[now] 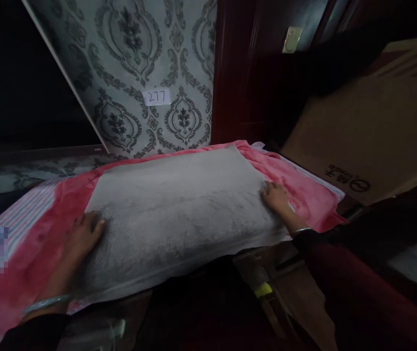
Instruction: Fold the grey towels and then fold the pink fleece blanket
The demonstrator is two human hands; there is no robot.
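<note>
A grey plush cloth (182, 204) lies spread over a pink and red blanket (299, 183). Its far part looks smoother and paler than the near part. At its left edge rests my left hand (82, 236), fingers apart, with a bracelet on the wrist. My right hand (276, 196) touches the cloth's right edge, and its fingers look stretched over the border. Whether the right fingertips pinch the edge is hard to see in the dim light. The near edge of the cloth hangs over the front of the surface.
A large cardboard box (372, 126) stands at the right. Behind the blanket are patterned wallpaper (131, 58) with a paper label (157, 96) reading 277, and a dark red door (245, 73). A dark screen (29, 87) is at the left. Something yellow (263, 290) shows below the surface.
</note>
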